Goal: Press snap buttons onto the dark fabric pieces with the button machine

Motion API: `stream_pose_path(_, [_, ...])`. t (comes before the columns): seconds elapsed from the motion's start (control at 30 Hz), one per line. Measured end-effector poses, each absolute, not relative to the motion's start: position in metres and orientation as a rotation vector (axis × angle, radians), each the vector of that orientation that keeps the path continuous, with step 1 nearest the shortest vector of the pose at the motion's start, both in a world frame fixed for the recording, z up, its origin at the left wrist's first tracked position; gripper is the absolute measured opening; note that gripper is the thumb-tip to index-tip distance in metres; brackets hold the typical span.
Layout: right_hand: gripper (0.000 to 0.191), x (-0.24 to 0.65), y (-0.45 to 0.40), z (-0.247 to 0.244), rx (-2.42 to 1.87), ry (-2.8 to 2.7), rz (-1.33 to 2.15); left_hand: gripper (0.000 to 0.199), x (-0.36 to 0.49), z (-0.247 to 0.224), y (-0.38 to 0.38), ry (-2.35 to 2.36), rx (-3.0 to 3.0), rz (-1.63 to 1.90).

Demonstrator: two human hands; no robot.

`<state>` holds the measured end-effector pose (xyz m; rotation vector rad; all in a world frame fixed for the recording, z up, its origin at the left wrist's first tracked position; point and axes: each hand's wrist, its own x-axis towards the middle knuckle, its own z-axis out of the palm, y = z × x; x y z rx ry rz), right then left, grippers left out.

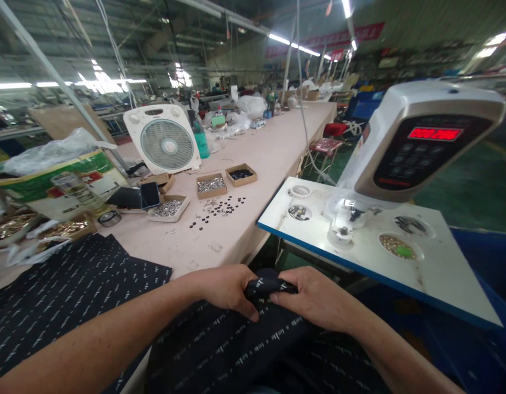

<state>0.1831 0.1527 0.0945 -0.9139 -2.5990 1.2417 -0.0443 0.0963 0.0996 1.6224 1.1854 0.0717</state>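
Both my hands grip a dark navy fabric (253,339) printed with rows of small white lettering. My left hand (232,290) pinches a bunched edge of it, thumb pointing down over the cloth. On the other side of that folded edge, my right hand (312,295) holds it between thumb and fingers. The cloth hangs down over my lap. More of the same printed fabric (72,295) lies on the table at the left. Just beyond my right hand stands a snap-fastening machine (401,148) with a lit red display and a white worktop (368,273).
On the pink-covered table (269,158) are a box fan (166,139), open boxes of silver fasteners (211,185) and black fasteners (241,174), and loose black pieces (220,210). A phone (149,194) and a glass bottle (78,191) stand left. The worktop's blue edge (318,260) juts toward me.
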Motion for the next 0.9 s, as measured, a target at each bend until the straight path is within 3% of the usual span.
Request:
stream_pose_path(0.13, [0.028, 0.186, 0.157, 0.091, -0.945, -2.54, 1.333, 0.021, -0.047, 0.088, 0.1, 1.106, 1.598, 0.137])
stream_pose_path(0.3, [0.016, 0.186, 0.161, 0.089, -0.983, -2.559, 1.436, 0.012, -0.047, 0.078, 0.101, 1.041, 1.542, 0.198])
stream_pose_path(0.43, [0.011, 0.184, 0.165, 0.087, -1.034, -2.51, 1.485, 0.018, -0.046, 0.064, 0.102, 1.054, 1.431, 0.289])
stream_pose_path(0.77, [0.005, 0.185, 0.186, 0.094, -1.15, -2.681, 1.173, 0.022, -0.02, 0.03, 0.11, 1.338, 1.6, 0.49])
stream_pose_path(0.9, [0.027, 0.157, 0.202, 0.103, -1.162, -2.545, 1.058, 0.016, -0.003, -0.005, 0.117, 1.303, 1.666, 0.566])
